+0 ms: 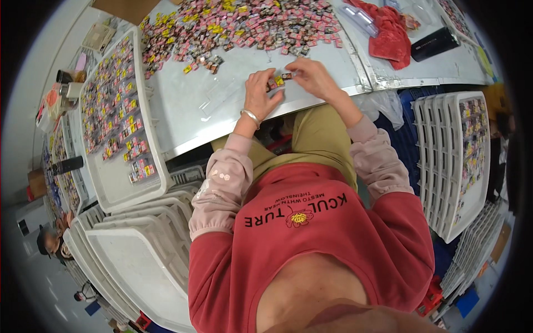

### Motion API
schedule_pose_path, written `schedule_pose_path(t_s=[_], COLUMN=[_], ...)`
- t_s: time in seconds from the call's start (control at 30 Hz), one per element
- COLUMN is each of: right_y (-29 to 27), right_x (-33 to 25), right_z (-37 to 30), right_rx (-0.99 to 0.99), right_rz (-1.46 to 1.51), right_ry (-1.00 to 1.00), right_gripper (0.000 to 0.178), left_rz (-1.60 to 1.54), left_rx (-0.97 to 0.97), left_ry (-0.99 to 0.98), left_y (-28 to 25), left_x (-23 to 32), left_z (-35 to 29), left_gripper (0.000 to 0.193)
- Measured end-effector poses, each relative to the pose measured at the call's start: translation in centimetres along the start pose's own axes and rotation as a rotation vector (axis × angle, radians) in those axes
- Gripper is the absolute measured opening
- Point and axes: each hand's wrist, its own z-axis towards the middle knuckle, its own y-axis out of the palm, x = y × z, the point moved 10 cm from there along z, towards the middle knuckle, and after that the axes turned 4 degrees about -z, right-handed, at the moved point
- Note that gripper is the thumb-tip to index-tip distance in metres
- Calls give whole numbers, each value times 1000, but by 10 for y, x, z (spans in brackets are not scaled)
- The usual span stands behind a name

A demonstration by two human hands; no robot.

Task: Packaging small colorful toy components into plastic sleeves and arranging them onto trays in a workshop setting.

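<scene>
A short row of small printed boxes (pixel 278 81), in yellow, pink and dark colours, lies near the table's front edge. My left hand (pixel 260 94) curves round its left end, fingers behind the row and thumb on the near side. At the right end, the fingertips of my right hand (pixel 313 79) pinch a small dark box (pixel 286 76) against the others. Beyond both hands spreads a big loose heap of similar small boxes (pixel 244 30), pink, yellow and dark, on the white table (pixel 189 105).
A white plastic tray (pixel 114 201) with grouped boxes stands at the left, above stacked white trays (pixel 133 250). Another tray stack (pixel 441 161) rises at the right. A red cloth (pixel 387 36) and a black cylinder (pixel 436 44) lie on the right-hand table. Other people are at the far left.
</scene>
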Motion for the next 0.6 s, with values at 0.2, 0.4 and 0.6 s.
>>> schedule_pose_path(t_s=[0.2, 0.4, 0.6], right_y=[51, 45, 47], right_x=[-23, -15, -25], right_z=[14, 10, 12], right_rx=[-134, -114, -26], right_rz=[-351, -206, -378], right_ry=[-260, -170, -226], right_gripper=[32, 16, 10], left_rz=[-246, -282, 16], left_rx=[-8, 20, -12], left_ry=[-178, -233, -59], left_y=[14, 11, -2], left_x=[-36, -27, -1], left_z=[-15, -16, -10], left_gripper=[67, 62, 39])
